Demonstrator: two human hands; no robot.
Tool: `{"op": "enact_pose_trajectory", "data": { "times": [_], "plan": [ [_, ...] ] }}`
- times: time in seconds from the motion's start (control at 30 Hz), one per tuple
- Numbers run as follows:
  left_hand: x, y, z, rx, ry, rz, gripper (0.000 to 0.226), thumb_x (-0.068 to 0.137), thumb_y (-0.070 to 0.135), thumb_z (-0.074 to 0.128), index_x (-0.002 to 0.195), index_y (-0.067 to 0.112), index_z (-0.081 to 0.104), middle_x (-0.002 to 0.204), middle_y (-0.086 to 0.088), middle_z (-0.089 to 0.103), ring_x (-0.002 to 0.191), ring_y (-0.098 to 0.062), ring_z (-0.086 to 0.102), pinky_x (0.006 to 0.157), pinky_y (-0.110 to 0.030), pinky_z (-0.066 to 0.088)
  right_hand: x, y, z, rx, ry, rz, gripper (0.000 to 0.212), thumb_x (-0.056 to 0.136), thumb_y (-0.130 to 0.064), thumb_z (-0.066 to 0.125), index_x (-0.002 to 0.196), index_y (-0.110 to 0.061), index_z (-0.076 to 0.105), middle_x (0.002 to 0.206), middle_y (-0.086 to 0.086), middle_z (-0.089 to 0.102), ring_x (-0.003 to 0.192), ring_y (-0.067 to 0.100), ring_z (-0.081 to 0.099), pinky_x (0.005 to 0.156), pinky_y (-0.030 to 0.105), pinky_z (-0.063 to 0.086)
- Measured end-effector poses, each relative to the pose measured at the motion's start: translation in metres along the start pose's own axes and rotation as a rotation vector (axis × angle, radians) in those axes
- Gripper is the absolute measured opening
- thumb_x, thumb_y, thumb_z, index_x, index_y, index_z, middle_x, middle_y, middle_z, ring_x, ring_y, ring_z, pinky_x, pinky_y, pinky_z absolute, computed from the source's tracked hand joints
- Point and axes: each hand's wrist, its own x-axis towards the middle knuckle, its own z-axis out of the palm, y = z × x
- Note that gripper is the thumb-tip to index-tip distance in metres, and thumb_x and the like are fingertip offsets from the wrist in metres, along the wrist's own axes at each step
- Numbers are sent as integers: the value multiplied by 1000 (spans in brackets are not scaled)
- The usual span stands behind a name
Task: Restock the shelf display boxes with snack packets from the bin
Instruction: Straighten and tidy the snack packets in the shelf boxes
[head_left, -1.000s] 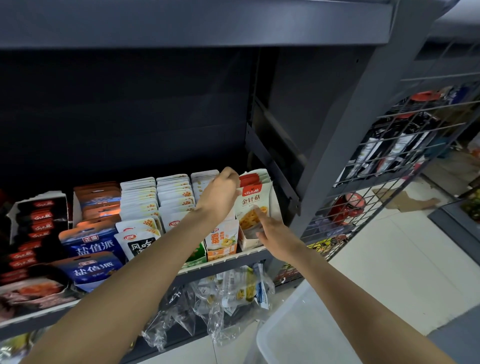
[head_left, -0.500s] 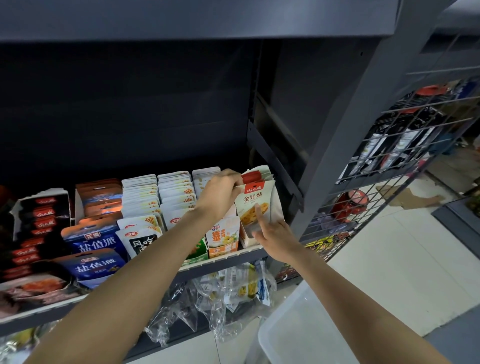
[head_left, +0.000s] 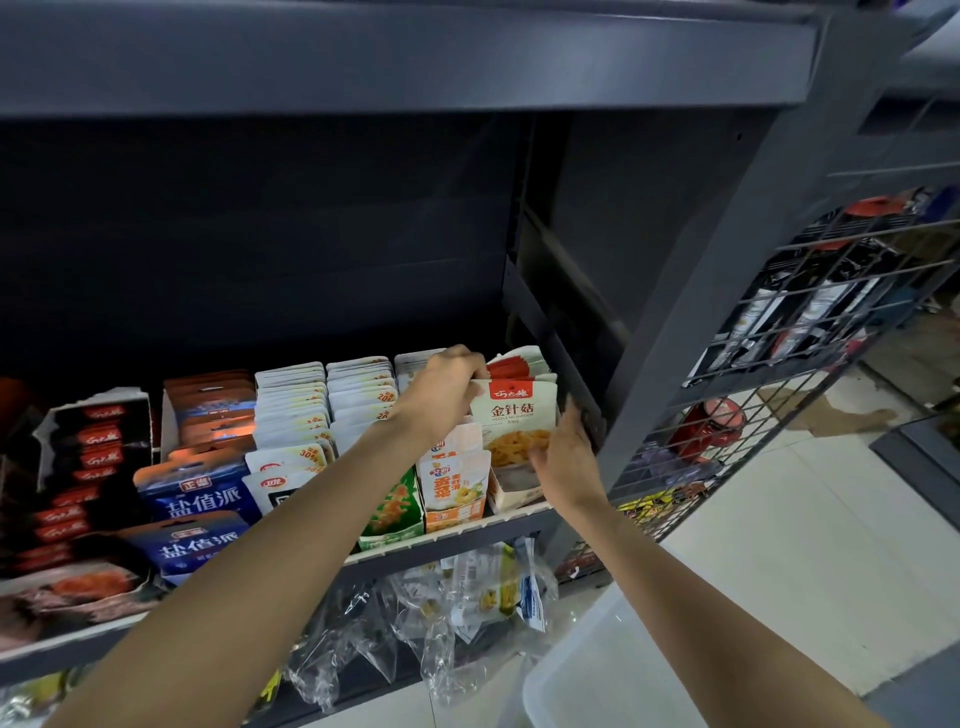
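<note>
A row of cream needle-mushroom packets (head_left: 517, 410) with red tops stands upright in the rightmost display box (head_left: 511, 486) on the shelf. My left hand (head_left: 441, 387) reaches over the neighbouring box and grips the top left of the front packets, fingers curled over their edge. My right hand (head_left: 563, 454) rests against the right side of the same row with its fingers spread, thumb at the packet's lower front. A white plastic bin (head_left: 597, 675) sits below at the bottom right; its inside is hidden.
Orange-and-white snack boxes (head_left: 452, 478), white packet rows (head_left: 332, 400), blue bags (head_left: 202, 499) and dark red-label packets (head_left: 88, 457) fill the shelf to the left. Clear plastic bags (head_left: 467, 597) hang under the shelf edge. A wire grid rack (head_left: 779, 364) stands to the right.
My right hand moved from the front of the box up to the right side of the packets. The front packet now stands straighter. My left hand stayed on the packet tops.
</note>
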Motion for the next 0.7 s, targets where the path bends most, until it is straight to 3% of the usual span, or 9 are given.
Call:
{"op": "enact_pose_trajectory", "data": {
  "times": [0.1,0.17,0.23,0.33,0.47,0.53,0.63,0.7],
  "plan": [
    [1,2,0,4,-31,-5,5,88,10,56,85,14,56,103,-3,51,87,-20,55,74,-31,48,11,-6,-6,-133,-21,69,33,94,-13,50,124,-4,39,120,13,56,110,29,57,82,34,49],
    [1,0,0,1,-25,-22,10,86,10,58,81,17,52,100,-1,49,88,-19,53,73,-28,44,14,-10,-6,-96,-16,91,23,95,-15,51,114,-6,41,115,14,61,105,30,60,77,35,49],
    [0,0,0,-11,-17,-22,11,85,9,58,81,17,52,99,-1,48,87,-17,51,72,-26,41,12,-9,-4,-50,13,117,24,95,-19,53,112,-8,40,113,14,62,102,34,61,72,35,48],
    [-1,0,-1,-13,-21,-13,9,85,8,57,83,15,53,99,-2,50,85,-16,50,70,-24,38,6,-2,1,10,48,173,41,94,-30,54,128,-9,42,125,15,57,115,36,52,85,40,44],
    [-3,1,-1,-11,-25,-20,7,87,11,57,85,16,53,97,-1,47,85,-16,50,70,-27,39,-3,-2,7,277,147,272,62,90,-34,59,142,-9,37,139,16,48,125,32,46,93,32,40],
    [-4,1,-1,-4,-16,-29,4,87,14,56,85,15,54,96,0,47,86,-17,50,71,-28,39,-6,1,10,263,145,279,60,91,-36,57,142,-10,39,138,16,48,125,31,47,86,27,40],
    [-5,2,0,-7,23,-53,4,86,15,56,83,12,56,94,-1,49,86,-17,51,69,-28,38,-10,7,13,242,154,257,51,91,-35,57,132,-8,48,122,17,61,110,30,58,64,18,38],
    [-5,4,0,-3,38,-77,5,86,15,56,82,13,54,97,-2,50,87,-18,52,69,-30,41,-11,8,14,253,158,247,42,92,-30,58,126,-8,51,117,15,63,106,30,59,67,20,37]
  ]
}}
